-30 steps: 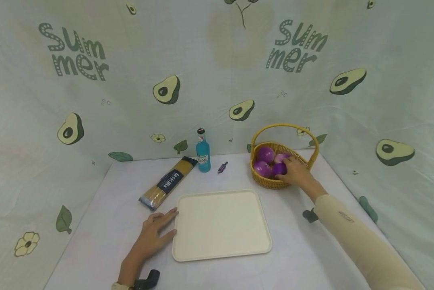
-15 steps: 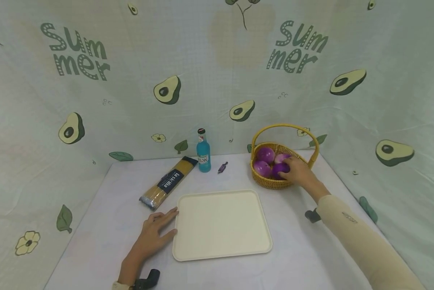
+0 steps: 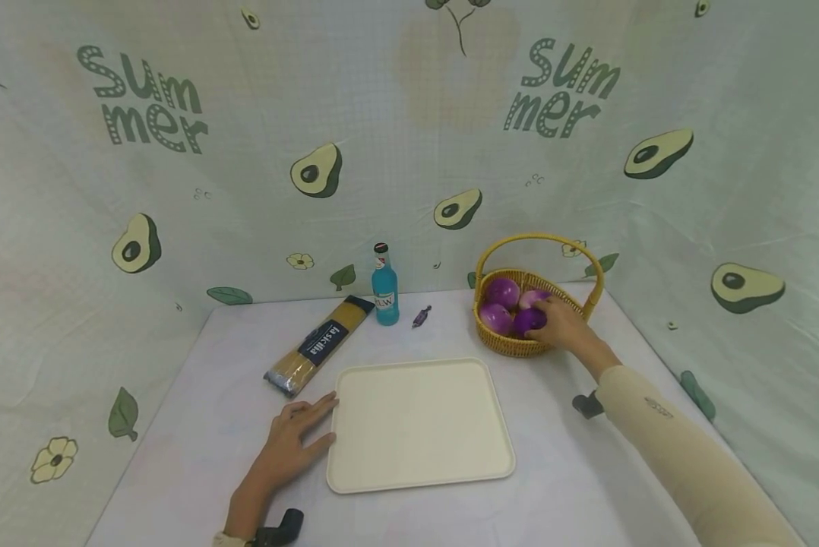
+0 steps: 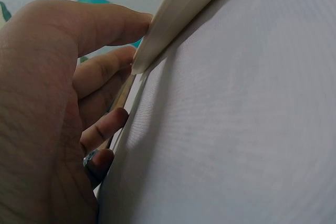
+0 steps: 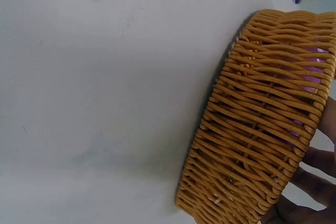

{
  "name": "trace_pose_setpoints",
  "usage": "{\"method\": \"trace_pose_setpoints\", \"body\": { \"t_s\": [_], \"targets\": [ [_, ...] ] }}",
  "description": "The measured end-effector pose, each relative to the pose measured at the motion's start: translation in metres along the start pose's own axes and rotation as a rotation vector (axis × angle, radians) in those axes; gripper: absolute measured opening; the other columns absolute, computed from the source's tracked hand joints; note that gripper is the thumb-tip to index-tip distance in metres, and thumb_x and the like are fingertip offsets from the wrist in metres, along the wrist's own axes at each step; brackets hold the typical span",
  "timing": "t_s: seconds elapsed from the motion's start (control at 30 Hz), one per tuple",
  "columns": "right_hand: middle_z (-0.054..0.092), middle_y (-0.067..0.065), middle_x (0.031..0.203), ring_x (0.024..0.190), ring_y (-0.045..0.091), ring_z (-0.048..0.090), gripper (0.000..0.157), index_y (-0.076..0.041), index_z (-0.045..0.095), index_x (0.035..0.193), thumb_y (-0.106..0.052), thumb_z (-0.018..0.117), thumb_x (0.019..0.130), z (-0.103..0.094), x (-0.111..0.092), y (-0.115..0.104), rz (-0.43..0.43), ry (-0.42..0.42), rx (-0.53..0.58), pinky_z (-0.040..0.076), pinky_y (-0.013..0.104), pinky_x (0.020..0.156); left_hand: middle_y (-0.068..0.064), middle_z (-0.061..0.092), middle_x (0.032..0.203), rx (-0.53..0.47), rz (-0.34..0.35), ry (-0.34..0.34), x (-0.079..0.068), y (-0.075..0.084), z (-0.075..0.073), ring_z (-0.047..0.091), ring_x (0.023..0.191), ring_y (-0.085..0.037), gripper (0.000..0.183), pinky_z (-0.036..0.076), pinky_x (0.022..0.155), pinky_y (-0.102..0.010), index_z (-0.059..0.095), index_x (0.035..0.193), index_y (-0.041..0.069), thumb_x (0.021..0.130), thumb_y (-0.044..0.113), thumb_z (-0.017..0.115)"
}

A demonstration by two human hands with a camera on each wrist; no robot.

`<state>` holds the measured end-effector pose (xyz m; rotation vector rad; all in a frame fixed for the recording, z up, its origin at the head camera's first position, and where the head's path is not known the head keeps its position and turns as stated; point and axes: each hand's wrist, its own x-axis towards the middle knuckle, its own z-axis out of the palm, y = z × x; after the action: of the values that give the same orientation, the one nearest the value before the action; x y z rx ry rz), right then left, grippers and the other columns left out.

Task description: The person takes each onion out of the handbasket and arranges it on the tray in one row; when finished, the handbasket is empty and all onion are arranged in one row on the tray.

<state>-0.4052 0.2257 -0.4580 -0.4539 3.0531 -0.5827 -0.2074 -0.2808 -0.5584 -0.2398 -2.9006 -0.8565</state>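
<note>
My left hand (image 3: 289, 448) rests at the left edge of a cream rectangular tray (image 3: 419, 425). In the left wrist view, the thumb and a fingertip touch the tray's rim (image 4: 168, 22); the other fingers stay loosely bent. My right hand (image 3: 565, 327) reaches over the right side of a wicker basket (image 3: 512, 347) with a tall handle. Its thumb and fingers hold a dark purple onion (image 3: 527, 320) inside. More purple onions (image 3: 496, 318) lie around that one. In the right wrist view, the basket's woven wall (image 5: 252, 119) partly covers the right fingers (image 5: 315, 184).
A spaghetti pack (image 3: 320, 343) lies slanted behind the left hand. At the back stand a blue bottle (image 3: 385, 287) and, to its right, a small purple wrapped candy (image 3: 421, 316) lies on the white tabletop (image 3: 573, 463). A printed cloth hangs behind.
My right hand has shifted slightly to the right within the basket, and more of the dark purple onion shows. The left hand and tray look the same.
</note>
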Motion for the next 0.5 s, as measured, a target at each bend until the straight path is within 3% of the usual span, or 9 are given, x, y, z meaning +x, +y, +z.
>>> {"method": "trace_pose_setpoints", "body": {
  "t_s": [0.5],
  "targets": [
    [0.045,0.039,0.139,0.125,0.055,0.043,0.070,0.013,0.052,0.135,-0.023,0.082,0.083,-0.0047,0.0000,0.0009,-0.001,0.036,0.004,0.036,0.062,0.104,0.017,0.044,0.152,0.002,-0.017,-0.011,0.0000,-0.0018,0.0011,0.038,0.129,-0.024,0.062,0.026,0.105,-0.055,0.050,0.148,0.034,0.091,0.047,0.068]
  ]
}}
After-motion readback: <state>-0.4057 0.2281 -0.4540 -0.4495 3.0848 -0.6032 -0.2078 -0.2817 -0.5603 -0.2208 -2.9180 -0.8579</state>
